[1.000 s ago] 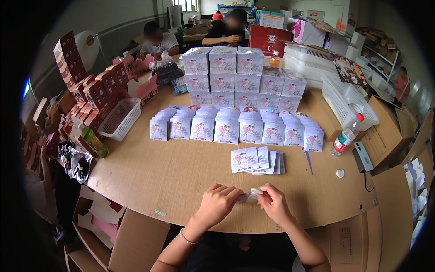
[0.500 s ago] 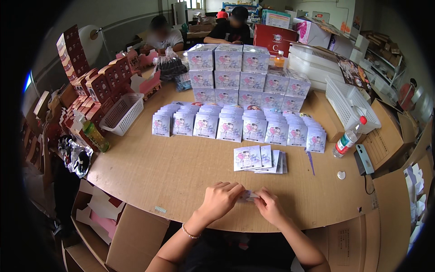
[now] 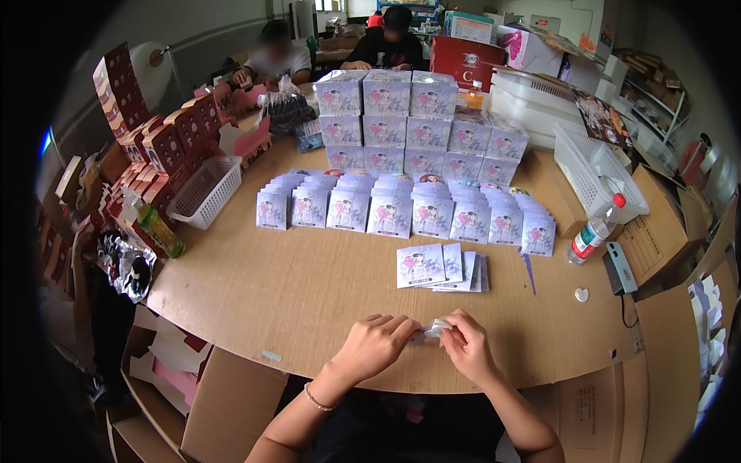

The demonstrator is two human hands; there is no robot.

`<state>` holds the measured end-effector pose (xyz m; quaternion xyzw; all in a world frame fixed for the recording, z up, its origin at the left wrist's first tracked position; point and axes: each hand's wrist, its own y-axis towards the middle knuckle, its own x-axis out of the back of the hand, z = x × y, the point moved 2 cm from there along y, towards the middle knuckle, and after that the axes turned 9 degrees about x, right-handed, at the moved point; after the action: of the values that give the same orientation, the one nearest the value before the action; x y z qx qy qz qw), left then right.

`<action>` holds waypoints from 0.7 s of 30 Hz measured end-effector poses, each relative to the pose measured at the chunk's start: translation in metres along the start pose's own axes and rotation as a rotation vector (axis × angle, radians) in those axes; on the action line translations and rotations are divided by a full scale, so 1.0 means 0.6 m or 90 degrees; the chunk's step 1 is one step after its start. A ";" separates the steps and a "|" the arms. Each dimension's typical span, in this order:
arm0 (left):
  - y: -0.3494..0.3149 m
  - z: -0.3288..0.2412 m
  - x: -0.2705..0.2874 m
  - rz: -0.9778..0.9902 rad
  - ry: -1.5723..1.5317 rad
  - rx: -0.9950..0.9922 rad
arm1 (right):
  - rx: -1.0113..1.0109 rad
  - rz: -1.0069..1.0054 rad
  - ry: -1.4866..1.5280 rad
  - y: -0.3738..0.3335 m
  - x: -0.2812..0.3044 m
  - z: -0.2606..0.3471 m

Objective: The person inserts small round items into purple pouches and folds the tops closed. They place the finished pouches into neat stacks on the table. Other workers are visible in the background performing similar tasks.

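Near the front edge of the table, my left hand (image 3: 377, 344) and my right hand (image 3: 468, 349) both pinch a small whitish-lilac piece (image 3: 438, 329), apparently thin paper or film. The fingers hide much of it, so its exact kind does not show. My left fingers close on its left end, my right thumb and fingers on the other. Just beyond lies a loose fan of flat printed lilac packets (image 3: 421, 266). Farther back, several rows of matching packets (image 3: 390, 214) stand upright, overlapping one another.
Lilac boxes (image 3: 386, 131) are stacked behind the packets. At right are a white basket (image 3: 590, 174), a bottle with a red cap (image 3: 593, 231), a phone-like device (image 3: 620, 266) and a small white piece (image 3: 581, 295). A basket (image 3: 204, 197) and green bottle (image 3: 160, 231) stand left. Two people sit opposite.
My right hand has risen slightly and turned, and more of the whitish piece shows between my hands. My left hand stays nearly in place. The view has shifted a little.
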<state>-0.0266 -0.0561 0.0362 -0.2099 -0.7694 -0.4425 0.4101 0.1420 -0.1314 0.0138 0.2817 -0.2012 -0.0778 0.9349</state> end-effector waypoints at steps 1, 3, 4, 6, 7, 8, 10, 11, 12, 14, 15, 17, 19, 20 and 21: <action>-0.001 0.000 0.000 -0.001 -0.002 0.001 | 0.006 0.009 -0.019 0.001 0.001 0.002; -0.001 0.002 -0.003 -0.012 -0.016 0.005 | 0.014 0.021 -0.040 0.001 0.002 0.001; -0.001 0.002 -0.004 -0.017 -0.022 0.007 | 0.014 0.024 -0.040 -0.001 0.001 -0.002; 0.003 0.000 -0.001 0.016 -0.026 0.027 | 0.015 0.026 -0.045 -0.002 -0.001 -0.003; 0.004 0.000 0.000 0.033 -0.027 0.037 | 0.016 0.023 -0.049 0.000 -0.002 -0.001; 0.005 0.001 0.001 0.030 -0.025 0.039 | 0.018 0.020 -0.054 0.000 -0.002 0.000; 0.007 0.003 0.000 0.026 -0.023 0.037 | 0.016 0.045 -0.075 -0.011 -0.008 -0.021; 0.008 0.003 -0.001 0.027 -0.023 0.036 | 0.016 0.054 -0.086 -0.018 -0.010 -0.030; 0.008 0.003 -0.003 0.028 -0.023 0.036 | 0.010 0.054 -0.090 -0.026 -0.011 -0.036; 0.005 0.006 -0.003 0.018 -0.033 0.039 | -0.001 0.058 -0.093 -0.036 -0.015 -0.042; 0.005 0.008 -0.003 0.006 -0.044 0.039 | -0.017 0.054 -0.066 -0.038 -0.013 -0.043; 0.002 0.013 0.001 0.004 -0.048 0.046 | -0.045 0.048 -0.008 -0.035 -0.007 -0.043; -0.004 0.013 0.001 0.024 -0.041 0.054 | -0.094 -0.035 0.150 -0.028 -0.005 -0.024; -0.002 0.011 0.001 0.036 -0.017 0.046 | -0.119 -0.078 0.228 -0.023 -0.002 -0.017; 0.003 0.006 0.006 0.048 0.008 0.038 | -0.137 -0.078 0.234 -0.021 0.002 -0.018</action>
<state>-0.0290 -0.0522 0.0388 -0.2235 -0.7713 -0.4051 0.4371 0.1469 -0.1366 -0.0008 0.2016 -0.0004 -0.1027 0.9741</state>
